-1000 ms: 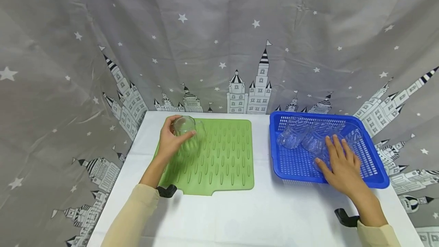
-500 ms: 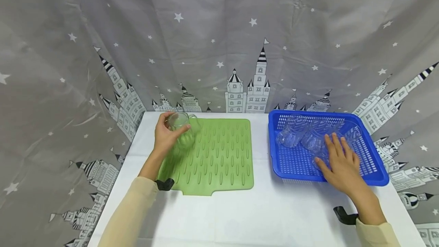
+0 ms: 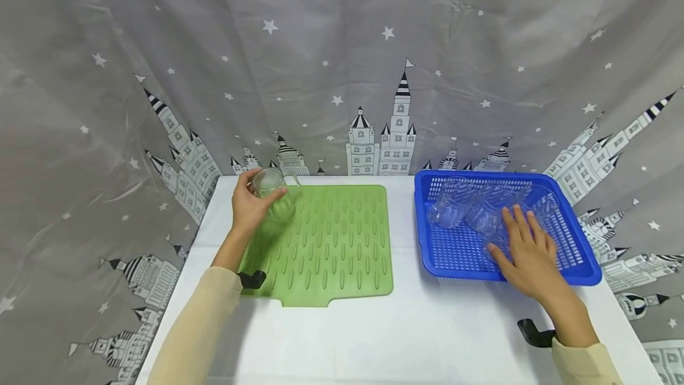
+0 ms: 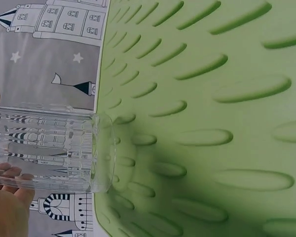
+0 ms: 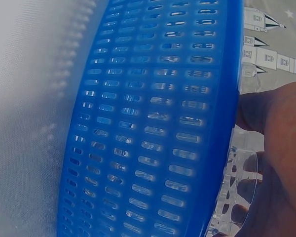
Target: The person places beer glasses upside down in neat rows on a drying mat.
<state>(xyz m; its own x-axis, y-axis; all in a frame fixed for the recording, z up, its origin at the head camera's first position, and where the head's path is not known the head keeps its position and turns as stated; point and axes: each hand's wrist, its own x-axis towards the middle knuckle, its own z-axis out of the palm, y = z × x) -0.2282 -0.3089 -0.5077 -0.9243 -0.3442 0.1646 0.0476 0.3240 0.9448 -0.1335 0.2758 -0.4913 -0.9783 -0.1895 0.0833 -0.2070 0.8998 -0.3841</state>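
Note:
My left hand [image 3: 251, 204] grips a clear ribbed glass mug [image 3: 276, 207] at the far left corner of the green ridged mat [image 3: 342, 242]. The mug stands upright, its handle turned to the right and back. In the left wrist view the mug's base [image 4: 103, 153] is at the mat's edge; whether it touches I cannot tell. My right hand [image 3: 531, 266] rests in the blue plastic basket [image 3: 574, 275], fingers spread and fairly straight over a glass mug [image 5: 232, 182], which the hand partly hides. Several more clear glass mugs [image 3: 449, 210] lie in the basket.
A white cloth [image 3: 417, 337] covers the table beneath the mat and basket. Behind it hangs a grey curtain [image 3: 320, 46] printed with castles and stars. A strip of white cloth separates mat from basket.
My left hand has carried the glass mug left and backward to the mat's far corner. My right hand stays in the basket. The whole head view has shifted slightly.

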